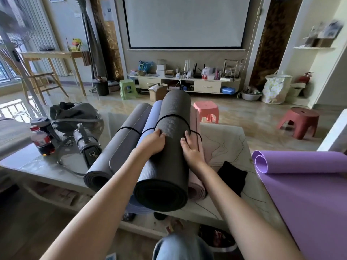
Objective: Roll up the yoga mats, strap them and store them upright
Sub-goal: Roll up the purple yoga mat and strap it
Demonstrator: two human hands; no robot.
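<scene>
Clearly the dark grey mat (171,147) is the one in hand; it lies rolled on top of the other rolls on the table (225,139), its open end toward the person, and a thin black strap (171,117) circles it past the fingers; the left hand (153,142) rests curled over its left flank and the right hand (189,147) presses against its right flank with fingers spread, so both appear to steady the roll, probably so it cannot unwind or slide off the pile while the strap is settled. Beneath and beside it lie a blue mat (150,128), a pale grey mat (120,147) to the left and a pink mat (197,152) to the right, each with its own black strap; laying them side by side seems to keep them from rolling away. A purple mat (300,181) at the right is only partly rolled, its curled end showing, so the job looks well along but not finished, and none stands upright yet. A black cloth (232,175) lies by the pink mat; a cola bottle (42,140) with a red label stands at the left near a small handbag (86,145); its label print is too small to read, and no other writing is legible.
</scene>
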